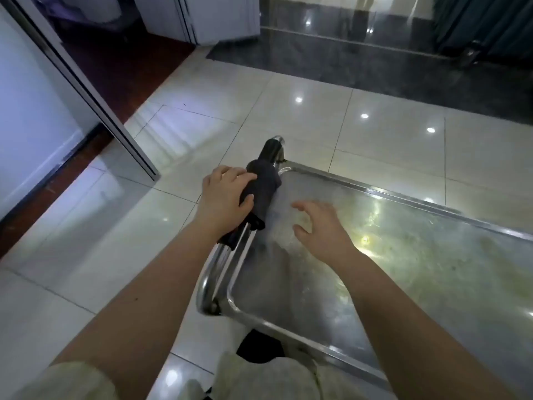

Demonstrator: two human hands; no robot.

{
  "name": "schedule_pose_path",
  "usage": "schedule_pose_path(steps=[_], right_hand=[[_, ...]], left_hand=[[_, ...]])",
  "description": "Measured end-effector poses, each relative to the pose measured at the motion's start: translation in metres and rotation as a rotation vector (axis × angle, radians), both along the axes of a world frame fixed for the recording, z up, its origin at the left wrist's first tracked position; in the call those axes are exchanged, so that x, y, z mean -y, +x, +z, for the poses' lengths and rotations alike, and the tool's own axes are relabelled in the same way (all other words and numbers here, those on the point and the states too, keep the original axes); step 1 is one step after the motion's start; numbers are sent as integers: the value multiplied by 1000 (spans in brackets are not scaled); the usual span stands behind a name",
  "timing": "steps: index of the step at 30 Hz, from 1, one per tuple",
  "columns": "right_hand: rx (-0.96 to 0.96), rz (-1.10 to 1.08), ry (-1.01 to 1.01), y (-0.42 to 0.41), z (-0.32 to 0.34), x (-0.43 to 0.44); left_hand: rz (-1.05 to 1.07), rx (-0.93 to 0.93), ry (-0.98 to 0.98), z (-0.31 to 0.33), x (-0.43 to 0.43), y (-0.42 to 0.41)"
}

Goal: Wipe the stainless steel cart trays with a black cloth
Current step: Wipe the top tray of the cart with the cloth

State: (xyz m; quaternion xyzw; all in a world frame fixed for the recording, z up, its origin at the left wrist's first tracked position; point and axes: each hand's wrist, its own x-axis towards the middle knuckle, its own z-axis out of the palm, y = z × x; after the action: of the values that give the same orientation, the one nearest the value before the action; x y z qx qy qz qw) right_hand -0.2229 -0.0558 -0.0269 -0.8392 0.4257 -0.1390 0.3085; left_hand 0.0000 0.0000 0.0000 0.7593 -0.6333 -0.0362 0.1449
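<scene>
A black cloth (263,188) is draped over the cart's handle bar (222,256) at the left end of the cart. My left hand (223,195) grips the cloth, fingers curled over it and thumb under. The top stainless steel tray (403,255) stretches to the right, dull and smeared, with a raised rim. My right hand (318,226) hovers over the tray's left part, fingers spread and slightly bent, holding nothing.
Glossy cream floor tiles (115,241) surround the cart. A glass partition with a metal frame (95,111) stands to the left. A dark stone step (375,59) runs across the back. My knee in light trousers (268,376) is by the cart's near corner.
</scene>
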Motion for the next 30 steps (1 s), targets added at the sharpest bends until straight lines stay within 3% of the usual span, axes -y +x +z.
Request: schedule_pose_path(steps=[8,13,16,20,23,30], right_hand=[[29,-136,146,91,-12,51],[314,-289,395,110,-26,57],[390,-412,435,110,-25,58],[385,-361,329,111,0,60],[472,-307,174,106,29,53],[670,-414,126,30,66,24]], left_hand=[[-117,-77,55,-28,42,60],[-161,-190,13,-41,46,66],[-189,-230,18,-40,48,69],[-242,-453,49,-26,53,67],[-259,-415,60,-11,62,57],[-310,-246,-136,13,62,7]])
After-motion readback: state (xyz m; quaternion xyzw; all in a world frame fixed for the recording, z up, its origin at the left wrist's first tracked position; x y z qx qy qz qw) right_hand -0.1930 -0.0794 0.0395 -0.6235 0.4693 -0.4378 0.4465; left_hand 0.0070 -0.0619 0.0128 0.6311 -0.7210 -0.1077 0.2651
